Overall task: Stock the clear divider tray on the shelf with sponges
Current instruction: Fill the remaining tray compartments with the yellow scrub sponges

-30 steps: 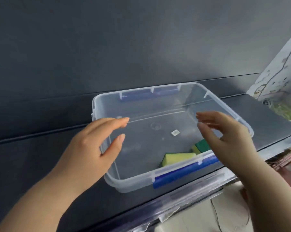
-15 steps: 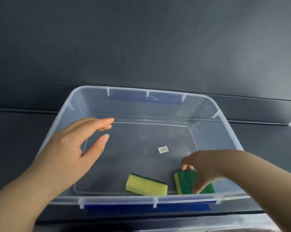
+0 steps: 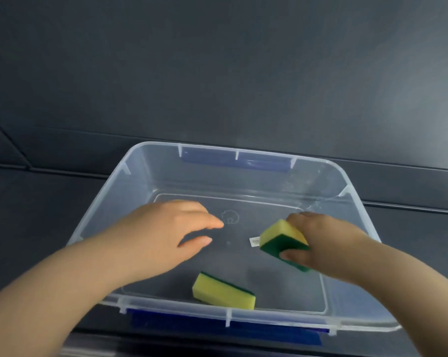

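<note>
So half a second back the right hand (image 3: 323, 243) was down near the front right of the clear bin (image 3: 357, 202), on the green-topped sponge lying flat on the bottom. Now that sponge (image 3: 282, 240) is up off the floor of the bin, tilted, with the yellow foam facing up-left and the dark green scrub layer facing the camera. The thumb presses on the green near edge, the other fingers (image 3: 299, 219) wrap over the far yellow side, so it's a proper pinch across the sponge. The left hand (image 3: 166, 235) has moved too: it was hovering by the left wall, now it's reached further in over the middle of the bin, palm down, fingers loosely spread with the thumb apart, holding nothing. Can't really tell if it's touching the bottom or just floating above it.

The second sponge (image 3: 223, 292) hasn't budged, it lies near the front wall, yellow side showing with a thin green strip along its back edge, well apart from the held one.

The bin itself is see-through with blue latches front and back, sits on the dark shelf (image 3: 37, 202), and has a small white sticker (image 3: 254, 240) on its floor just beside the lifted sponge.
</note>
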Tool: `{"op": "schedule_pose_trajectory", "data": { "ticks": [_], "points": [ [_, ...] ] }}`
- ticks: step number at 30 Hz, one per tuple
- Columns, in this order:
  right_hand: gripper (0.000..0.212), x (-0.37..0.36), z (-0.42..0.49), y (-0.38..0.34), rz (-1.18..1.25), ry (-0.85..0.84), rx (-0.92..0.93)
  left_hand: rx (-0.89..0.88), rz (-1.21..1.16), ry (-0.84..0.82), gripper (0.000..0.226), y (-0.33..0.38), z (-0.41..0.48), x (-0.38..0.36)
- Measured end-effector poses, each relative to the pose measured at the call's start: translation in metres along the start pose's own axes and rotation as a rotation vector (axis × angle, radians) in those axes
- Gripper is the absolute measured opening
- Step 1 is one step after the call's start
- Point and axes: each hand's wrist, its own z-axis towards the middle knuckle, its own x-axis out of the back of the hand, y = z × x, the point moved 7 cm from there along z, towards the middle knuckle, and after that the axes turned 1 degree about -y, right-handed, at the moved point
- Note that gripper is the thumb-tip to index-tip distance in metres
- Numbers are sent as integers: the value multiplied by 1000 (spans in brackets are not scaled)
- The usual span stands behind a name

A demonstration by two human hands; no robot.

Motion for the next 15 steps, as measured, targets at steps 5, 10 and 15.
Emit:
{"op": "schedule_pose_trajectory", "data": {
  "ticks": [5, 10, 15],
  "points": [
    [37, 20, -35, -3, 164, 202, 29, -141, 194, -434, 40, 30, 15, -37],
    [31, 13, -54, -2, 380, 262, 48, -199, 405, -778, 59, 33, 19, -78],
    [34, 12, -64, 4, 469, 387, 51, -162, 461, -876, 43, 30, 20, -104]
  ]
}}
